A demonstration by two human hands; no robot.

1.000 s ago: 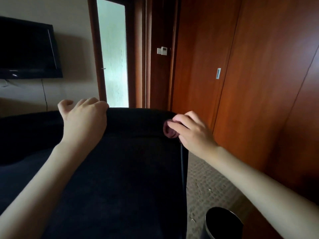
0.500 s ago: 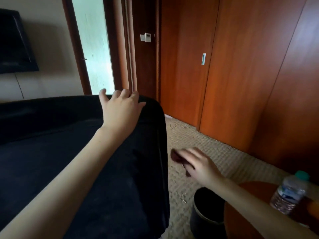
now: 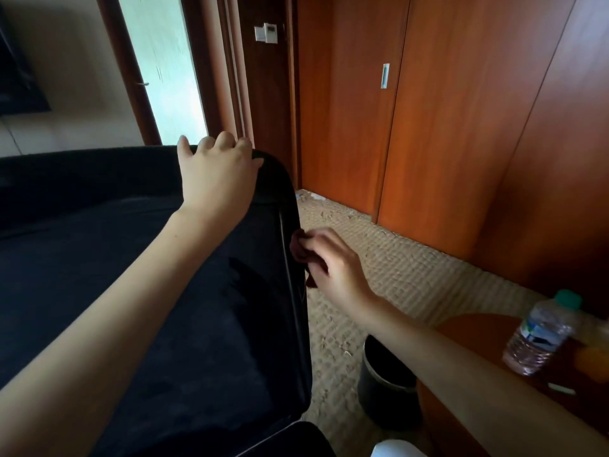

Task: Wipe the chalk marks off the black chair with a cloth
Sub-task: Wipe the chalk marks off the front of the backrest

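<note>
Right hand (image 3: 336,268) has closed back in on the black chair (image 3: 131,291) since half a second ago: it was out over the carpet then, and now it is pressed up against the chair's right side edge. Its fingers are bunched and pinching the cloth (image 3: 298,250), a dark reddish wad that touches the chair's side, just beside the thin pale trim running down that edge. The cloth sits roughly midway down the visible side, well below the top corner.

Left hand (image 3: 217,179) holds at that top right corner of the chair as before, but the fingers, straighter a moment ago, now curl over the top edge and grip it, with the thumb stuck out to the left. Its forearm stretches across the chair's dark upholstery. Whether any chalk marks show on that fabric, I cannot tell; it is too dark.

Right of the chair lies beige woven carpet (image 3: 412,268). A black bin (image 3: 385,387) stands on it near the chair's lower right corner. Further right of the chair is a round wooden surface (image 3: 474,331) carrying a clear water bottle (image 3: 540,334) with a green cap, leaning in this wide view, and a blurred orange thing (image 3: 593,361) just past it. Beyond the chair are reddish wooden wardrobe doors (image 3: 461,127) and a frosted glass door (image 3: 164,77).
</note>
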